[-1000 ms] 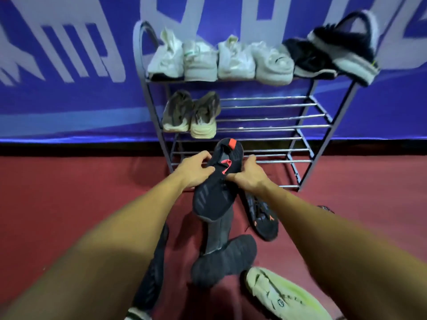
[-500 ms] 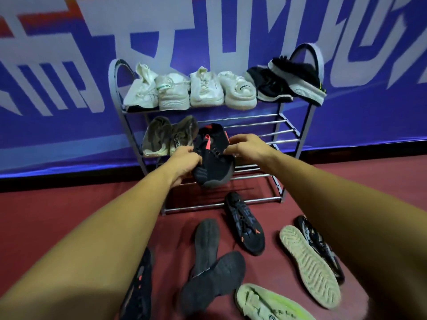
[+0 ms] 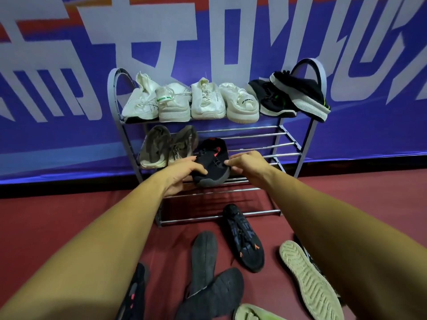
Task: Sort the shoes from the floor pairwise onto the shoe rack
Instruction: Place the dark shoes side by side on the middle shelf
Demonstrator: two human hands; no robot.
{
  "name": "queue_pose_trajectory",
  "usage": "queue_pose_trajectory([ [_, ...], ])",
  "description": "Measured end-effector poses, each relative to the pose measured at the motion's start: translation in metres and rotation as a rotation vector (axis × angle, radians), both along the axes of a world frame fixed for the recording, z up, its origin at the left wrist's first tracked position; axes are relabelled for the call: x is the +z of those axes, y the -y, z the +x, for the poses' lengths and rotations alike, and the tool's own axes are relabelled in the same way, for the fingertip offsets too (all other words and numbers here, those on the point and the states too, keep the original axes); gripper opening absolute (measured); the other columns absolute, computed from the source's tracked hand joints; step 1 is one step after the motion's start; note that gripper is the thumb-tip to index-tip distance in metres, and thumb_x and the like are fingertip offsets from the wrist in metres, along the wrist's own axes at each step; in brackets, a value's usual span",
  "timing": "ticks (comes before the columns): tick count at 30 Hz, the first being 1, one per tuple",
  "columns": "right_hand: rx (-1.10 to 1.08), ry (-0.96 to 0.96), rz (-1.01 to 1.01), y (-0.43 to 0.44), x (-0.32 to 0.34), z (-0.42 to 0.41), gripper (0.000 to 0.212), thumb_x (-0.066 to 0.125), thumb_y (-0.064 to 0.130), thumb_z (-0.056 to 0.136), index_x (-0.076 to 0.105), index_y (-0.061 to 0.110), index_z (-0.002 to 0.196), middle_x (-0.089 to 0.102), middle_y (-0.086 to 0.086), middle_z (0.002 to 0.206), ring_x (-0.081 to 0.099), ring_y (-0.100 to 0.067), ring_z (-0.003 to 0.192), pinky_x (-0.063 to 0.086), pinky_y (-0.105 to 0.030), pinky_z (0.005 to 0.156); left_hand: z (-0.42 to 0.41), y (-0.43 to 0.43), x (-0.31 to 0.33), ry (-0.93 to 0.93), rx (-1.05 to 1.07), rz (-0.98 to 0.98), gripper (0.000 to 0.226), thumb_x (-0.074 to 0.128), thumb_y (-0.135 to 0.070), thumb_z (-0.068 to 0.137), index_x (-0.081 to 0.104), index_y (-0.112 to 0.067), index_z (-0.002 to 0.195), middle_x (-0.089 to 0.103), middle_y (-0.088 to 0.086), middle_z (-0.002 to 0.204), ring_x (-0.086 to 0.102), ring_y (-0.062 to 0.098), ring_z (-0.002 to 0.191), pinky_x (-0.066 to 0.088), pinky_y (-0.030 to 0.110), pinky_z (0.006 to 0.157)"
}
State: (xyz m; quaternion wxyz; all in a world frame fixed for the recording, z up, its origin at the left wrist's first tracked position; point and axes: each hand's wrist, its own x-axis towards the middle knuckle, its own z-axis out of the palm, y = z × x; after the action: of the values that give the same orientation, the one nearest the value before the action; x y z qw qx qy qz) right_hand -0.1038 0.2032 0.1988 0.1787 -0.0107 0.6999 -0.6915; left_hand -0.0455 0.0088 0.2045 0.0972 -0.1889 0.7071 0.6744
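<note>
Now left hand (image 3: 182,174) and right hand (image 3: 247,165) grip the black shoe (image 3: 212,162), seating it mid-frame on the rack (image 3: 196,219); next, its mate (image 3: 135,294), perhaps lower left.

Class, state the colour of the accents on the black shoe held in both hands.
Red, on the black shoe; the head view shows it best.

shoe rack (image 3: 254,144): glossy metal bars
black shoe (image 3: 211,162): matt cloth, rubbery sole
white sneakers (image 3: 208,100): creased cloth
floor (image 3: 69,211): matt red
upturned sole (image 3: 307,280): rough, ridged
</note>
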Motion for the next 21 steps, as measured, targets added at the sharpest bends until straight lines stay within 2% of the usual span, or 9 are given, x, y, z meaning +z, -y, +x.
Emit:
queue_pose_trajectory([
  [4,0.068,0.035,-0.005,0.002,-0.009,-0.004,0.029,0.064,-0.011,0.078,0.068,-0.014,0.107,0.071,-0.024,0.112,0.068,-0.030,0.111,0.049,-0.033,0.103,-0.009,0.000,-0.007,-0.031,0.031,0.080,0.080,0.064,0.013,0.071,0.045,-0.018,0.143,0.063,0.011,0.128,0.064,0.020,0.099,0.041,0.025,0.058],
  [6,0.111,0.081,-0.010,0.001,-0.008,-0.004,0.042,0.062,-0.009,0.074,0.064,-0.011,0.116,0.070,-0.023,0.114,0.068,-0.028,0.095,0.049,-0.027,0.091,-0.011,-0.001,-0.012,-0.048,0.036,0.079,0.072,0.066,0.017,0.072,0.047,-0.013,0.134,0.064,0.012,0.117,0.061,0.019,0.088,0.035,0.022,0.050],
  [8,0.175,0.127,0.033,0.000,-0.006,-0.003,0.058,0.065,-0.002,0.073,0.053,-0.003,0.130,0.065,-0.028,0.123,0.059,-0.029,0.087,0.045,-0.031,0.079,-0.011,-0.004,-0.015,-0.066,0.016,0.061,0.045,0.067,0.018,0.078,0.054,-0.007,0.113,0.066,0.007,0.100,0.057,0.015,0.079,0.036,0.019,0.048],
  [9,0.184,0.131,0.072,0.000,-0.005,-0.002,0.063,0.065,-0.002,0.077,0.046,0.003,0.137,0.065,-0.025,0.125,0.061,-0.029,0.090,0.048,-0.033,0.078,-0.011,-0.006,-0.016,-0.076,0.007,0.057,0.035,0.066,0.017,0.080,0.058,-0.004,0.107,0.068,0.009,0.102,0.060,0.013,0.080,0.041,0.016,0.048],
  [12,0.165,0.181,0.027,0.000,-0.009,-0.002,0.084,0.060,-0.014,0.085,0.024,0.015,0.155,0.067,-0.015,0.115,0.069,-0.024,0.089,0.056,-0.029,0.075,-0.014,-0.002,-0.022,-0.099,0.003,0.083,0.043,0.069,0.012,0.082,0.058,0.005,0.123,0.066,0.018,0.124,0.067,0.011,0.084,0.051,0.015,0.056],
  [14,0.138,0.175,-0.062,0.003,-0.014,-0.009,0.082,0.059,-0.020,0.083,0.028,0.009,0.152,0.065,-0.020,0.123,0.071,-0.028,0.095,0.058,-0.030,0.078,-0.014,0.007,-0.023,-0.057,-0.011,0.096,0.061,0.078,0.003,0.077,0.053,0.001,0.133,0.065,0.012,0.129,0.070,0.014,0.094,0.057,0.023,0.073],
  [16,0.098,0.151,-0.095,0.006,-0.019,-0.012,0.071,0.057,-0.024,0.080,0.039,0.003,0.144,0.065,-0.023,0.124,0.069,-0.032,0.104,0.057,-0.033,0.084,-0.010,0.016,-0.020,0.045,-0.088,0.085,0.078,0.085,-0.004,0.068,0.051,-0.011,0.138,0.069,0.002,0.123,0.069,0.014,0.094,0.055,0.028,0.070],
  [19,0.079,0.123,-0.112,0.010,-0.036,-0.013,0.060,0.059,-0.025,0.078,0.049,-0.008,0.135,0.067,-0.024,0.121,0.070,-0.029,0.096,0.057,-0.024,0.065,-0.006,0.021,-0.025,0.129,-0.205,0.058,0.075,0.073,0.007,0.077,0.046,-0.034,0.133,0.071,-0.001,0.082,0.047,0.010,0.064,0.038,0.027,0.060],
  [21,0.082,0.128,-0.122,0.011,-0.045,-0.010,0.049,0.059,-0.023,0.079,0.053,-0.016,0.128,0.067,-0.026,0.119,0.069,-0.027,0.091,0.053,-0.017,0.056,-0.006,0.020,-0.030,0.155,-0.150,0.065,0.090,0.070,0.009,0.079,0.034,-0.045,0.142,0.068,0.002,0.085,0.052,0.011,0.067,0.042,0.026,0.059],
])
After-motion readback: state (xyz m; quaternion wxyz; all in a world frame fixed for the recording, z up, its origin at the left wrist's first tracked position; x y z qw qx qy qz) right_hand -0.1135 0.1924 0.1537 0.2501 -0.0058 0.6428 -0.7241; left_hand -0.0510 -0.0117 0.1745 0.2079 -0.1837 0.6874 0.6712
